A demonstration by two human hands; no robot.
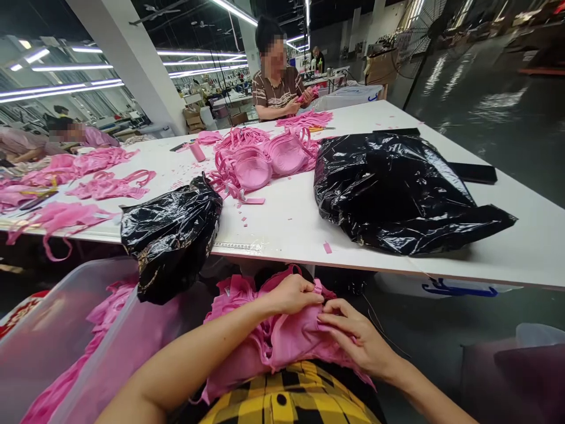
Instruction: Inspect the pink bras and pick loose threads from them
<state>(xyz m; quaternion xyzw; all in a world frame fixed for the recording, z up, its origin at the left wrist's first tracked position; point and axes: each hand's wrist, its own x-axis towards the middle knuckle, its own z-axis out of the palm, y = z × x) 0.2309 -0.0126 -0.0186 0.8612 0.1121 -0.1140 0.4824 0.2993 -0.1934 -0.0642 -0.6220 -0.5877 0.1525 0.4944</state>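
Note:
A pile of pink bras (pixel 247 353) lies across my lap, below the table's front edge. My left hand (pixel 296 294) pinches a bra strap (pixel 318 287) at the upper side of the pile. Close beside it, my right hand (pixel 353 335) has its thumb and fingers closed on the fabric edge of the same pink bra (pixel 298 330). Part of the fabric is hidden beneath my fingers and forearms.
On the white table (pixel 273 229) lie a black plastic bag (pixel 388 188), a smaller black bag (pixel 176 229) over the front edge, and stacked pink bras (pixel 253 168). A clear bin (pixel 101 353) with pink garments stands at left. A co-worker (pixel 278 82) sits opposite, holding pink pieces.

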